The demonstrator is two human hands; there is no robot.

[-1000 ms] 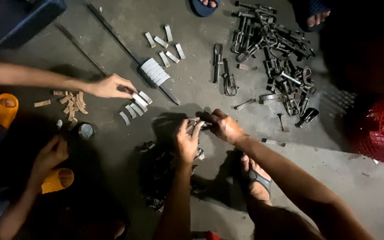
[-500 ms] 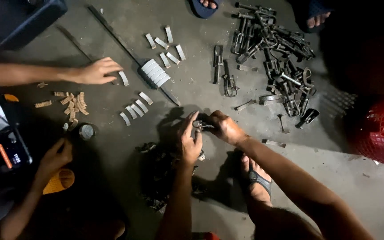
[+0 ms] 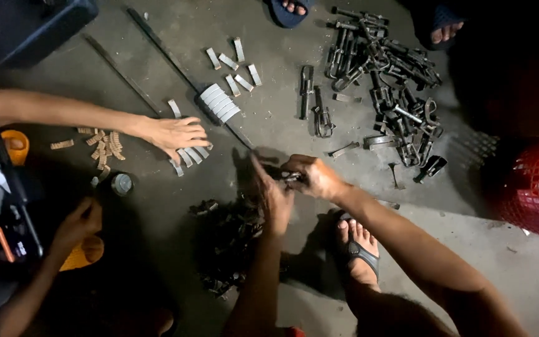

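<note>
Low over the concrete floor [image 3: 157, 37], both hands, left hand [image 3: 274, 198] and right hand [image 3: 312, 176], together, clamped on one small dark metal part [image 3: 292, 180]

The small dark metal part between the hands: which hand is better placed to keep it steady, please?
Probably the right hand: it closes around the small dark part, while the left hand only meets it with its fingertips.

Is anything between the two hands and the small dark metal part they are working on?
Nothing visible. The left hand and right hand both close directly on the small dark metal part above the floor. The heap of dark parts lies lower left, apart.
</note>
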